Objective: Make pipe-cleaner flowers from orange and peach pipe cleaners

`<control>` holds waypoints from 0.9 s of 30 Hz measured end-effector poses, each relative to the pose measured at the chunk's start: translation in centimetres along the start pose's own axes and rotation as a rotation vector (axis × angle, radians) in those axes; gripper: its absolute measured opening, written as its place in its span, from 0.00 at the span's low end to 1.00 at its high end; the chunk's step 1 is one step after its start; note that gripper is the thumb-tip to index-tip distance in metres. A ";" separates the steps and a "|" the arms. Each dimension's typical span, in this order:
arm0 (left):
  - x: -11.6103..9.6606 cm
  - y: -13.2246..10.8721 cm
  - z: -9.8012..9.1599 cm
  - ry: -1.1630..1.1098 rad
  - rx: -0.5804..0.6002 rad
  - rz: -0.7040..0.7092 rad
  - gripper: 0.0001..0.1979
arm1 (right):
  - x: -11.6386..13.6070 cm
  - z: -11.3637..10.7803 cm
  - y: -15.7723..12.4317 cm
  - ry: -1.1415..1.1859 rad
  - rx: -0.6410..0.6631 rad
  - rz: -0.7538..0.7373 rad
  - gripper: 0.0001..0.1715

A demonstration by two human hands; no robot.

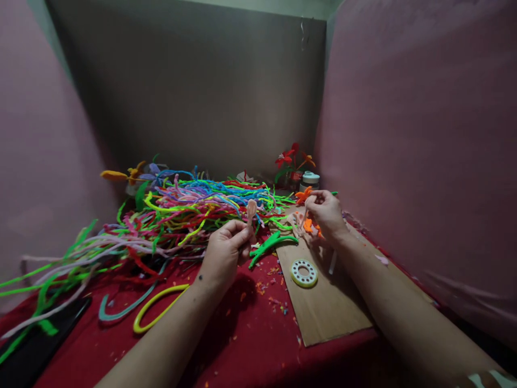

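Observation:
My left hand [228, 248] is closed, its thumb and fingers pinching a small peach petal [251, 209] that looks made of fuzzy pipe cleaner and points upward. Above a cardboard sheet [323, 310], my right hand [328, 214] is pinched shut on what looks like a pale peach pipe cleaner [305, 211], partly hidden by the fingers. Orange fuzzy petals [304, 195] and more peach pieces lie just beyond and under that hand. Between my hands are bent green pipe cleaners [269, 247], partly on the cardboard's edge.
A large heap of multicoloured pipe cleaners [202, 202] spreads across the left and back. A round holed disc [304, 273] lies on the cardboard. Red flowers [285, 158] and a lidded jar [310, 179] stand behind. Fuzz scraps dot the red cloth [242, 345]; a dark flat object [60, 334] lies left.

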State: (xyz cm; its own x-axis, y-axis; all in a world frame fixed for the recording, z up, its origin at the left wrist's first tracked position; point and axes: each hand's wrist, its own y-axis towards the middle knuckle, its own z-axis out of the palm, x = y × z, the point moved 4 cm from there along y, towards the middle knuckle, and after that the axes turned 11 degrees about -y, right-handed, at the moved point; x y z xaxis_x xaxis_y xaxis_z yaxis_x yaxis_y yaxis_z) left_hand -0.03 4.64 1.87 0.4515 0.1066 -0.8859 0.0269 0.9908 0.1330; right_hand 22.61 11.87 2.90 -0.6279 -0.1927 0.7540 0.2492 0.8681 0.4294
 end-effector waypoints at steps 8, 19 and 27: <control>0.5 -0.7 1.3 -0.095 0.050 -0.082 0.11 | 2.8 0.8 -3.0 1.022 0.311 0.234 0.28; 1.6 -1.4 2.5 -0.105 0.175 -0.169 0.07 | 4.5 3.3 -6.9 1.078 0.523 0.304 0.21; -0.1 -1.8 2.4 -0.046 0.141 -0.138 0.08 | 3.9 -0.7 -7.0 0.717 0.401 0.027 0.24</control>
State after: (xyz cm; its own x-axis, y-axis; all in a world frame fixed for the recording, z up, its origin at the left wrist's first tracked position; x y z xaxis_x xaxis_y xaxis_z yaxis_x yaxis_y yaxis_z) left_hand 1.99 2.63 2.80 0.4747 -0.0369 -0.8794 0.2147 0.9738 0.0750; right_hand 18.88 4.69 3.15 0.0319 -0.2969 0.9544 -0.1107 0.9479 0.2986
